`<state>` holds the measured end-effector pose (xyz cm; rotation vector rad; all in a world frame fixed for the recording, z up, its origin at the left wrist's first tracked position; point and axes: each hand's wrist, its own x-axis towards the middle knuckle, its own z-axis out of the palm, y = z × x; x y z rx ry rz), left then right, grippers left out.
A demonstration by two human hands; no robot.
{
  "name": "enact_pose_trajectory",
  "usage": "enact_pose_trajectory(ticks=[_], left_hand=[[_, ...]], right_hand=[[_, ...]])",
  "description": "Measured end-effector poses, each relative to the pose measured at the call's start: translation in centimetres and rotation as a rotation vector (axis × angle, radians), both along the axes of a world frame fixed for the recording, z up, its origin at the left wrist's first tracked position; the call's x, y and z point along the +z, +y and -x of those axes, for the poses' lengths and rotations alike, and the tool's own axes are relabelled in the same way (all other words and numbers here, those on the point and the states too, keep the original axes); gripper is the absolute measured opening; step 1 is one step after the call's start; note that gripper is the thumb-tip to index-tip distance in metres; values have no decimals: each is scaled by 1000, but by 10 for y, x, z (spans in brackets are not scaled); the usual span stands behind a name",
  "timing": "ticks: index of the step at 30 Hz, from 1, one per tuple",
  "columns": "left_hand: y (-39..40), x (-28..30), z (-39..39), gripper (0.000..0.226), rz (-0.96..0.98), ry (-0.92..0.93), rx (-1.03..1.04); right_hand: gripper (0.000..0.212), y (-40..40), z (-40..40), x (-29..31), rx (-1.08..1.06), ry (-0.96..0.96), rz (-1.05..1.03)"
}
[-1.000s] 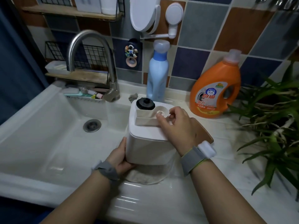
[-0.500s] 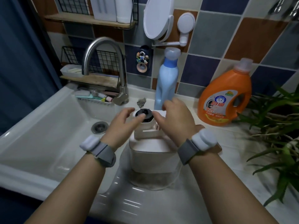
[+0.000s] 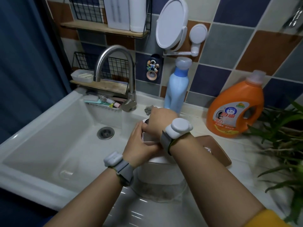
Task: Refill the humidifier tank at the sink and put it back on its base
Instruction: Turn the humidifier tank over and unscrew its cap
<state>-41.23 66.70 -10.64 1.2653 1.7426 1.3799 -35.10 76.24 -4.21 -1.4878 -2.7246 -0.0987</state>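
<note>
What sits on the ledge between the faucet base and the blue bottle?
In the head view, a small grey crumpled object lies between the faucet and the blue bottle; the right hand partly hides it.

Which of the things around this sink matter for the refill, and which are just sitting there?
For the job:
white plastic humidifier tank
curved steel tap
white sink basin
left hand
right hand

Lying about:
orange detergent jug
pale blue bottle
round white mirror
green plant
</note>
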Motion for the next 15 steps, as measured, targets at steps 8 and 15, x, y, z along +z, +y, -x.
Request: enact_pose_trajectory(ticks=[8, 15], left_hand=[[-3, 3, 3, 69, 21, 16, -39], [-4, 3, 0, 82, 36, 39, -42]], right_hand=[[40, 10, -8, -2, 292, -18, 77], [32, 18, -11, -1, 411, -71, 80]])
